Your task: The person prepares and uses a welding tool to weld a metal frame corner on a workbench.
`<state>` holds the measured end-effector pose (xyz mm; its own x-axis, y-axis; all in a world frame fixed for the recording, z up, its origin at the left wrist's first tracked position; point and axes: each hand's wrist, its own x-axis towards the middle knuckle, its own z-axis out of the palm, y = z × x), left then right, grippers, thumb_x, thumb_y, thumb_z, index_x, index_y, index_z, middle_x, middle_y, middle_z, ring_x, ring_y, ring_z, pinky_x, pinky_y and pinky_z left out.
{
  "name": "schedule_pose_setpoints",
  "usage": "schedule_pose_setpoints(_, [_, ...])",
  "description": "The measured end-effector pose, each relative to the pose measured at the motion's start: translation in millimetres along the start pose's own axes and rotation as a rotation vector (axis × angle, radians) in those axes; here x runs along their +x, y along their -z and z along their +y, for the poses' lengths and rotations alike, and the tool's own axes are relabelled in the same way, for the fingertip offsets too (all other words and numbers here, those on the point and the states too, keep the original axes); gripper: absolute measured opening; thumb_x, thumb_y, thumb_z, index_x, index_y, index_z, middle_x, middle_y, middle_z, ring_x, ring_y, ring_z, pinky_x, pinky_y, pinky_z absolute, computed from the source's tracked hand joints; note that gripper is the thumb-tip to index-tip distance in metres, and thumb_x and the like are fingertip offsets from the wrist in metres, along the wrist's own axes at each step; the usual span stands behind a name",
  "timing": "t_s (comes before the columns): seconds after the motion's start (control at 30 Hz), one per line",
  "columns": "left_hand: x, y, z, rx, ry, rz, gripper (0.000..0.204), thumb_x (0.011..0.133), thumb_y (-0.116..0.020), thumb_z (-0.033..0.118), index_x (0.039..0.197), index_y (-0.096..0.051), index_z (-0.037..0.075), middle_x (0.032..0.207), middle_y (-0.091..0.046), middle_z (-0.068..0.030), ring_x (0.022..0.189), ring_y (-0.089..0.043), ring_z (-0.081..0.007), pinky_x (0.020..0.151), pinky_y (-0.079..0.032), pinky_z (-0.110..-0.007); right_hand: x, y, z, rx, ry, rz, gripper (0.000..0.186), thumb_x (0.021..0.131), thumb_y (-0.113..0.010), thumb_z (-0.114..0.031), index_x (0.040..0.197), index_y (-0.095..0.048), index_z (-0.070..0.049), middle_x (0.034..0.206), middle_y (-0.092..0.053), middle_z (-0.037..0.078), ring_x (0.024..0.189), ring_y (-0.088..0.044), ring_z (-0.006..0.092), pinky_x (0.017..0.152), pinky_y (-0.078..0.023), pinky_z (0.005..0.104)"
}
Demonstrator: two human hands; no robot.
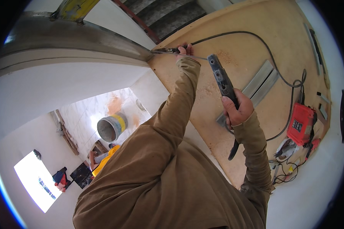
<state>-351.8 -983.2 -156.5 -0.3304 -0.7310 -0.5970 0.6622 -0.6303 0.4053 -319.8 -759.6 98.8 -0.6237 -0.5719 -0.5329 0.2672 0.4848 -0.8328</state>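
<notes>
My left hand [186, 49] is stretched far out and grips a thin dark metal tool [165, 50]. Its tip points at the corner where a tan wooden board [240, 23] meets a grey frame [84, 38]. My right hand [237, 110] is closed around the middle of a long dark bar-like tool [220, 78] with holes in its flat upper end. That upper end reaches up close to my left wrist, and the lower end [233, 152] sticks out below the fist. Both arms wear brown long sleeves.
On the board lie a red power drill [302, 124] with a long black cable [256, 36], two grey metal strips [262, 82], sawdust and small tools. Lower down stand a grey bucket [111, 128] and a person in yellow [103, 160]. Stairs [164, 15] run along the top.
</notes>
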Motion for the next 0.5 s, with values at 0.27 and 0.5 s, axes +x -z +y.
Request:
schedule_pose_setpoints(0.27, [2.3,0.0,0.0,0.035,-0.017,0.012,0.016,0.099,-0.054,0.021,0.113,-0.048,0.015,0.109,-0.064,-0.0077,0.077,-0.065,-0.0178,0.073,-0.057,-0.032,-14.4,-10.9,-8.2,-0.274,0.271,0.108,0.031,0.091,-0.061,-0.026,0.109,-0.058,-0.001,0.070,-0.061,0.014,0.061,-0.064,0.0256,0.059,-0.050,0.0339])
schedule_pose_setpoints(0.5, [-0.9,2.9,2.2,-0.042,0.020,-0.008,0.014,0.099,-0.054,0.020,0.111,-0.049,0.016,0.109,-0.064,-0.0076,0.074,-0.064,-0.0182,0.068,-0.057,-0.031,-20.0,-22.4,-9.7,-0.319,0.301,0.163,0.034,0.091,-0.061,-0.026,0.112,-0.056,0.000,0.072,-0.062,0.015,0.063,-0.065,0.0271,0.060,-0.050,0.0340])
